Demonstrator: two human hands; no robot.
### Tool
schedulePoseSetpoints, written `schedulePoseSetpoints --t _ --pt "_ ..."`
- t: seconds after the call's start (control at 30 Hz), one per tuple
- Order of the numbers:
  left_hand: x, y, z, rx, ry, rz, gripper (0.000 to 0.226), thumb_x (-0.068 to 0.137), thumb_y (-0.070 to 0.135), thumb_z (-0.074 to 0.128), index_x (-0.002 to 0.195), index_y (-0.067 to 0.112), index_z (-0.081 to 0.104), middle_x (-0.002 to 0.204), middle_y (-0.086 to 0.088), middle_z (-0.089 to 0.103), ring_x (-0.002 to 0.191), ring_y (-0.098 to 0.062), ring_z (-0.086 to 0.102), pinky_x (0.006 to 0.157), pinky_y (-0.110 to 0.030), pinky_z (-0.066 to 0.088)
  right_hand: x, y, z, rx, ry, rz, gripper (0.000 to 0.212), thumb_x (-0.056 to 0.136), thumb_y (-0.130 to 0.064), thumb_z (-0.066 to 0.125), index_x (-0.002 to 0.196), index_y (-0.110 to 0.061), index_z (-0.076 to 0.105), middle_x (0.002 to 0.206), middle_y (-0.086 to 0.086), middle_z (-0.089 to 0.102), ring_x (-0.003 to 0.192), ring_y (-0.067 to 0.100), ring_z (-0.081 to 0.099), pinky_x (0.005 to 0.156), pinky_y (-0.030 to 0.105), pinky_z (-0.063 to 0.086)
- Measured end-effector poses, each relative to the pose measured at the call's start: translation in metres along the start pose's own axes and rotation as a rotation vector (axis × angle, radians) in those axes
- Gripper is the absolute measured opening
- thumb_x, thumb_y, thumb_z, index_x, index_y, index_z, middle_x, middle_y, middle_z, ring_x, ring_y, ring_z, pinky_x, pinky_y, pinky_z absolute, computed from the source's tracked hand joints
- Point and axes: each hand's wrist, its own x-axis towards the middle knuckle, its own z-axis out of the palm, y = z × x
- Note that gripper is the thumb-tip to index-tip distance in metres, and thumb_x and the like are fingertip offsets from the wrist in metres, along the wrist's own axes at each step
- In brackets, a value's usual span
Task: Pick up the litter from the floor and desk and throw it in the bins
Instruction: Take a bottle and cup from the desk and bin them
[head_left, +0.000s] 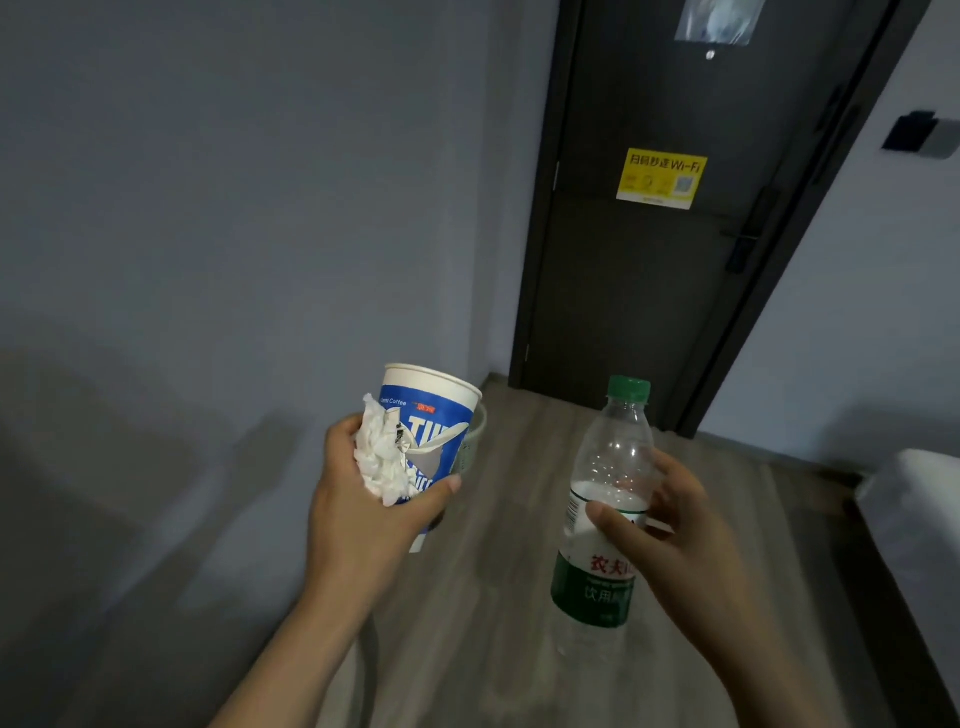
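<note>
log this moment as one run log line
left hand: holds paper cup and crumpled tissue | right hand: holds water bottle | bin: partly hidden behind paper cup | stage: litter not yet binned

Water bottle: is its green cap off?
No, the green cap sits on the neck of the water bottle that the right hand grips.
</note>
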Motion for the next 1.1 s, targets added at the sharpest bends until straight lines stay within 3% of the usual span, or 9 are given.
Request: schedulePoseSetpoints --t 0.17,0.27,0.4,0.5,0.6,0.77,0.87,1.1 --pt "0.061 -0.016 0.061 -0.021 0.042 -0.014 0.071 0.048 0.057 0.081 0.109 0.048 0.045 0.102 0.025 0.066 0.087 0.004 0.066 0.071 -0.027 0.055 0.098 0.028 0.003 0.029 -0.021 -0.035 0.059 0.074 -0.031 0.077 0.121 -0.046 0.044 0.094 -0.031 0.064 0.088 -0.017 0.059 0.058 0.007 0.048" --pt "0.097 -0.016 0.095 -0.005 0.038 -0.026 0.059 0.057 0.054 0.076 0.104 0.058 0.042 0.101 0.03 0.064 0.087 0.006 0.065 0.065 -0.016 0.05 0.159 0.034 -0.003 0.033 -0.059 -0.056 0.061 0.075 -0.03 0.078 0.126 -0.042 0.046 0.098 -0.024 0.065 0.089 -0.017 0.059 0.058 0.004 0.047" --pt "0.14 -0.022 0.128 0.015 0.044 -0.05 0.057 0.067 0.034 0.081 0.103 0.054 0.043 0.101 0.033 0.063 0.085 0.009 0.065 0.058 -0.01 0.049 0.232 0.039 -0.003 0.039 -0.111 -0.088 0.059 0.075 -0.029 0.077 0.126 -0.038 0.05 0.103 -0.017 0.068 0.089 -0.012 0.062 0.061 0.008 0.049" --pt "0.167 -0.029 0.145 0.01 0.07 -0.096 0.061 0.058 0.04 0.086 0.102 0.05 0.045 0.1 0.035 0.062 0.084 0.012 0.064 0.059 -0.007 0.049 0.274 0.047 0.005 0.055 -0.145 -0.079 0.057 0.075 -0.026 0.078 0.125 -0.036 0.053 0.104 -0.015 0.069 0.089 -0.008 0.064 0.063 0.011 0.051" --pt "0.197 -0.043 0.158 0.034 0.098 -0.136 0.064 0.053 0.035 0.091 0.099 0.047 0.049 0.097 0.036 0.062 0.085 0.012 0.063 0.059 -0.006 0.049 0.311 0.055 0.019 0.043 -0.185 -0.062 0.054 0.076 -0.027 0.078 0.122 -0.038 0.053 0.101 -0.018 0.067 0.088 -0.013 0.061 0.06 0.004 0.047" --pt "0.256 -0.075 0.175 0.054 0.122 -0.189 0.065 0.049 0.036 0.093 0.099 0.041 0.052 0.094 0.021 0.068 0.084 0.01 0.064 0.065 -0.011 0.051 0.374 0.065 0.051 0.028 -0.232 -0.02 0.058 0.076 -0.029 0.076 0.126 -0.038 0.049 0.103 -0.02 0.065 0.087 -0.009 0.063 0.057 0.009 0.049" --pt "0.299 -0.096 0.183 0.038 0.131 -0.211 0.065 0.052 0.033 0.091 0.107 0.032 0.056 0.096 0.014 0.07 0.083 0.007 0.066 0.06 -0.01 0.051 0.416 0.065 0.072 0.01 -0.252 -0.006 0.061 0.076 -0.031 0.076 0.129 -0.037 0.047 0.109 -0.018 0.064 0.092 -0.002 0.063 0.064 0.013 0.047" --pt "0.399 -0.14 0.183 0.039 0.173 -0.246 0.057 0.058 0.026 0.089 0.106 0.028 0.058 0.088 0.016 0.07 0.079 0.011 0.064 0.059 -0.002 0.046 0.516 0.065 0.129 -0.03 -0.286 0.021 0.061 0.078 -0.029 0.075 0.131 -0.034 0.046 0.111 -0.014 0.063 0.095 0.0 0.061 0.067 0.015 0.046"
